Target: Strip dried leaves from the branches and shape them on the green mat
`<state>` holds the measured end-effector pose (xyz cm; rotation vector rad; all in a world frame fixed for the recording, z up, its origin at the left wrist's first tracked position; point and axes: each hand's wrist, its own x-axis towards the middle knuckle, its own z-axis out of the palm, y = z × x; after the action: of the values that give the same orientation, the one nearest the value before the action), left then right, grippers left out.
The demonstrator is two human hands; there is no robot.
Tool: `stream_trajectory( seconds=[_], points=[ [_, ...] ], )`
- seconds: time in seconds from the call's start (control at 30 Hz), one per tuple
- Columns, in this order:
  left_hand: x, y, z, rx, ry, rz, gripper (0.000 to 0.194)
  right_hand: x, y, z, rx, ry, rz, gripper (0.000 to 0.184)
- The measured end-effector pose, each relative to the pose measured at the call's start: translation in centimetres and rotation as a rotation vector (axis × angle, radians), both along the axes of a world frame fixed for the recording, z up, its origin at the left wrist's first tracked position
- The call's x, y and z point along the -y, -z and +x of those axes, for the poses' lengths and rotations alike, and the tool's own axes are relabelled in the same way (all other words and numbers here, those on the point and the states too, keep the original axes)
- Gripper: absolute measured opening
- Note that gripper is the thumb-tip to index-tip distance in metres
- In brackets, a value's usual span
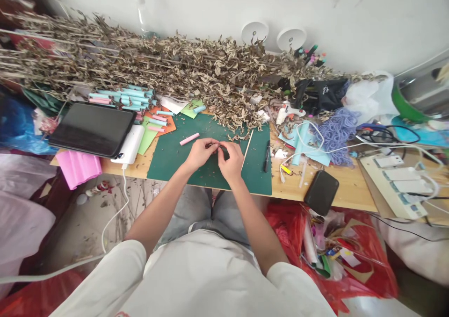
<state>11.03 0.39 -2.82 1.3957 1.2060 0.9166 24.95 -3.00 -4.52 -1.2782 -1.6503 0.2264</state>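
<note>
My left hand (202, 153) and my right hand (230, 160) meet fingertip to fingertip above a green cutting mat (175, 165). Both are closed in a pinch. A small dark bit shows between the fingers, too small to name. Just beyond my left hand lies a pink paper tube (189, 139). To the right of my right hand are a thin wooden stick (247, 149) and a black pen (267, 156). Brown crumbs are scattered over the mat.
Dried leafy stalks (196, 64) heap along the back. At left are blue paper tubes (135, 97), a black tablet (93, 125) and a white power bank (131, 144). At right are a glue gun (289, 113), purple yarn (338, 132), a phone (322, 192) and a power strip (396, 186).
</note>
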Motion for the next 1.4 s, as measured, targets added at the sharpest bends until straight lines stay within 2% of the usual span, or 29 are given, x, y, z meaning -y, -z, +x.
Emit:
stream_trajectory(
  seconds=[0.1,0.2,0.3,0.47,0.57,0.73,0.83,1.0,1.1,1.2,1.4],
  points=[
    [0.0,0.1,-0.1,0.01,-0.003,0.007,0.023,-0.1,0.1,0.0,-0.025,-0.023,-0.033,0.015],
    [0.0,-0.2,-0.4,-0.065,0.03,0.05,0.021,-0.1,0.2,0.1,-0.029,-0.018,-0.075,0.018],
    [0.4,-1.0,-0.4,-0.239,0.061,0.169,0.017,0.0,0.4,0.0,-0.01,0.002,-0.097,0.018],
    [1.6,-1.7,1.2,-0.66,0.082,0.395,0.023,0.2,0.8,-0.2,0.077,0.049,-0.077,0.017],
    [2.0,-2.1,2.4,-0.872,0.079,0.36,0.022,0.4,1.0,-0.3,0.136,0.09,-0.074,0.017],
    [2.2,-3.0,3.5,-0.946,0.072,0.264,0.021,0.4,1.1,-0.4,0.173,0.139,-0.09,0.02],
    [2.3,-3.2,3.5,-0.876,-0.004,0.254,0.023,0.3,1.1,-0.3,0.136,0.157,-0.059,0.019],
    [1.7,-2.0,2.3,-0.445,-0.128,0.206,0.019,0.1,1.0,0.0,0.048,0.122,-0.027,0.018],
    [1.1,-0.9,1.4,-0.215,-0.105,0.134,0.017,0.1,0.8,0.0,0.035,0.089,-0.022,0.018],
    [0.7,-0.1,0.8,-0.121,-0.094,0.093,0.018,0.0,0.6,-0.1,0.005,0.077,-0.018,0.021],
    [0.4,0.2,0.3,0.038,-0.031,0.009,0.023,-0.1,0.4,0.2,-0.04,0.029,-0.067,0.02]
  ],
)
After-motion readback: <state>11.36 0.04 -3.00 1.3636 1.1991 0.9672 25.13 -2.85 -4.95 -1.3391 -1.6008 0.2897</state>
